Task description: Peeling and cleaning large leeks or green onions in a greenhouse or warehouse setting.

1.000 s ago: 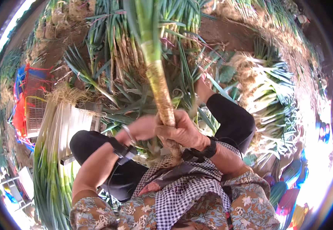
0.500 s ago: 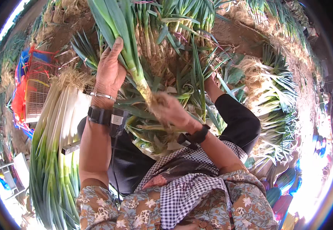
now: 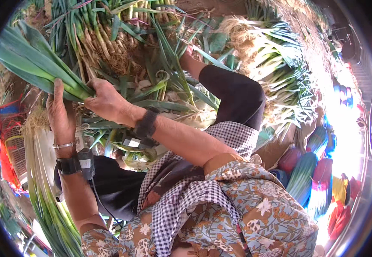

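I am watching two bare hands from far away, and both are holding one big leek. The left hand is gripping it from below, with the thumb showing over the green leaves and the fingers hiding underneath. The right hand is squeezing it lower down, where the leaves are coming together. The leek is leaning, with its leaf tips pointing up and left, away from the body. I am not seeing its bottom end, so I can't tell how clean it is.

Just below the left hand, long leeks with pale stems are lying in a row. They are looking clean, so I am guessing those ones are done. Past the hands, leeks with brown stems are lying in a heap, and I am thinking these are left to do. Loose leaves are covering the ground by the right hand.

Farther right, beyond the bent leg, more leeks with hairy roots are resting in a pile. I am guessing plenty of work is waiting.
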The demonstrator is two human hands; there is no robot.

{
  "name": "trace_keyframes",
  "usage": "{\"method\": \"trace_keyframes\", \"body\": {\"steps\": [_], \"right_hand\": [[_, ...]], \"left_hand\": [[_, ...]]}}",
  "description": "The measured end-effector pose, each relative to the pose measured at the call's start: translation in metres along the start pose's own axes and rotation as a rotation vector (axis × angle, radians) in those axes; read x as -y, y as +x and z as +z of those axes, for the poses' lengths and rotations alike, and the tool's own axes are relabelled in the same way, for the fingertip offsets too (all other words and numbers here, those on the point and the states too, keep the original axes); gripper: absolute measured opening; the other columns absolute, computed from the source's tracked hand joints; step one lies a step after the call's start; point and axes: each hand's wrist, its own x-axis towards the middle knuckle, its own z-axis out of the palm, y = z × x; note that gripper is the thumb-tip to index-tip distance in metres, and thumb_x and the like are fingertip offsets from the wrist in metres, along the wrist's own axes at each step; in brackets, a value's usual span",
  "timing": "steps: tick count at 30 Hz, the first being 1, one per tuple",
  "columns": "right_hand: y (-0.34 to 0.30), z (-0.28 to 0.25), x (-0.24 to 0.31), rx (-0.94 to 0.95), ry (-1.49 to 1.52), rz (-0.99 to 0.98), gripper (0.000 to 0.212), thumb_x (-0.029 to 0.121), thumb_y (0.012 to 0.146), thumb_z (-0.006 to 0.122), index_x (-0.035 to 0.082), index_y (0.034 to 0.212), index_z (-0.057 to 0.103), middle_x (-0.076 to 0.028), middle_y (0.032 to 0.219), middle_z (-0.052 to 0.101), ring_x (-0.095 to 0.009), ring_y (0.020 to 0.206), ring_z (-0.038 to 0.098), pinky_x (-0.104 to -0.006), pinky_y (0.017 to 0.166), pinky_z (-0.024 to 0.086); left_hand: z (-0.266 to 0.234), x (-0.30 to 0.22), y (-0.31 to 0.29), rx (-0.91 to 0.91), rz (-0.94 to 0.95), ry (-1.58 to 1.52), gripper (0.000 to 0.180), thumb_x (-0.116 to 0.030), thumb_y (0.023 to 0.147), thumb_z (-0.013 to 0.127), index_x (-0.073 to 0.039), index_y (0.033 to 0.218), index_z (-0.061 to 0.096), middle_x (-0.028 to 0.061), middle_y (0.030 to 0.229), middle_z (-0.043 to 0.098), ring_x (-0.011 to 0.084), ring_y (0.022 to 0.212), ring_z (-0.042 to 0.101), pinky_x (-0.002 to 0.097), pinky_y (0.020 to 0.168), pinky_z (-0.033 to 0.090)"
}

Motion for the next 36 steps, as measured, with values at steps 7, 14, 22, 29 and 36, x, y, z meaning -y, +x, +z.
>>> {"method": "trace_keyframes", "body": {"steps": [7,14,22,29,36], "right_hand": [[0.021,-0.013,-0.008,0.027,0.01,-0.153,0.017,0.004,0.072,0.064,-0.01,0.081,0.062,-0.026,0.072,0.062,-0.032,0.071,0.066,-0.0408,0.065,0.05],[0.008,-0.076,0.025,0.409,0.338,0.066,0.041,0.008,0.08,0.06,-0.01,0.117,0.057,-0.006,0.091,0.059,-0.01,0.08,0.051,-0.0271,0.071,0.046],[0.015,-0.06,0.025,0.35,0.237,0.039,0.033,0.004,0.08,0.06,-0.009,0.11,0.06,-0.005,0.095,0.062,-0.008,0.085,0.053,-0.0222,0.078,0.045],[0.011,-0.034,-0.001,0.364,0.803,0.456,0.027,0.0,0.084,0.06,-0.008,0.109,0.055,-0.016,0.097,0.063,-0.028,0.079,0.067,-0.0474,0.062,0.063],[-0.052,-0.078,-0.12,0.717,-1.168,-0.032,0.022,0.016,0.077,0.06,0.001,0.092,0.062,-0.019,0.096,0.064,-0.042,0.086,0.061,-0.048,0.075,0.05]], "left_hand": [[0.023,0.005,0.001,-0.013,0.179,0.118,0.041,-0.03,0.09,0.067,0.001,0.116,0.06,0.0046,0.107,0.062,0.0142,0.096,0.058,0.0317,0.083,0.046],[0.043,-0.006,0.003,-0.017,0.254,0.106,0.041,-0.033,0.083,0.073,0.001,0.105,0.066,0.0015,0.094,0.065,0.0119,0.082,0.058,0.0286,0.072,0.047],[0.043,-0.01,0.0,0.086,0.245,0.07,0.036,-0.03,0.084,0.074,0.0,0.103,0.067,0.0026,0.093,0.067,0.0101,0.08,0.06,0.0259,0.071,0.049],[0.025,-0.012,0.007,0.378,0.085,-0.331,0.051,-0.032,0.091,0.064,0.007,0.121,0.053,0.0101,0.099,0.062,0.0207,0.088,0.06,0.0341,0.08,0.05],[0.007,-0.031,0.008,0.657,0.148,-0.569,0.049,-0.038,0.096,0.052,0.006,0.117,0.057,0.0103,0.088,0.064,0.0177,0.072,0.061,0.0291,0.066,0.051]]}}
